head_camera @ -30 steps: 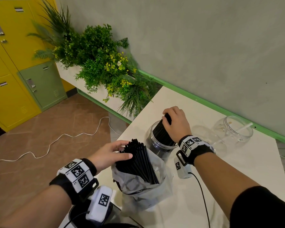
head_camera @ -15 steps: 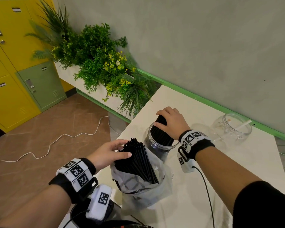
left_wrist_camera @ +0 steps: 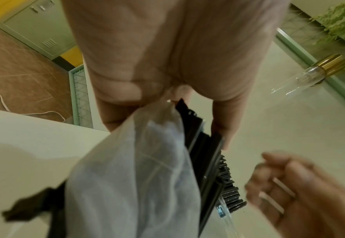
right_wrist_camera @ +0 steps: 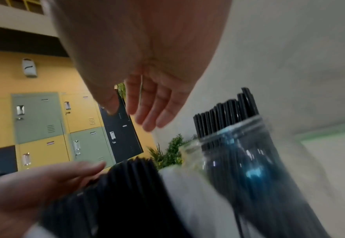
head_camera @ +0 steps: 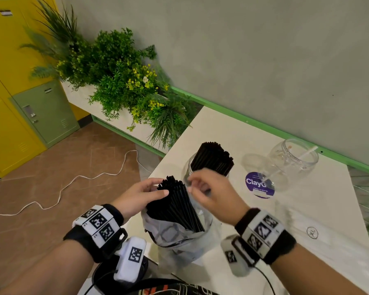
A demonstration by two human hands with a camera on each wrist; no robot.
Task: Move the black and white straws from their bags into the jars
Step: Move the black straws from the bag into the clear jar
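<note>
A clear bag (head_camera: 175, 235) of black straws (head_camera: 175, 205) stands at the white table's near left edge. My left hand (head_camera: 158, 188) grips its top from the left, thumb across the straws; in the left wrist view it pinches the bag (left_wrist_camera: 137, 161) beside the bundle (left_wrist_camera: 208, 153). My right hand (head_camera: 198, 184), blurred and empty with relaxed fingers (right_wrist_camera: 151, 109), hovers just right of the bundle's tips. Behind it stands a clear jar (head_camera: 189, 167) packed with black straws (head_camera: 213, 158). A second clear jar (head_camera: 294, 158), far right, holds one white straw (head_camera: 305, 154).
The table (head_camera: 307, 209) ends just left of the bag, with brown floor and a white cable (head_camera: 73, 182) below. A planter of green plants (head_camera: 119, 81) stands beyond the far corner and yellow and green lockers (head_camera: 36, 116) at the left. A purple sticker (head_camera: 256, 184) lies between the jars.
My right hand has let go of the straws in the jar and swung back toward the bag, empty. The left hand has stayed at the bag's top.
</note>
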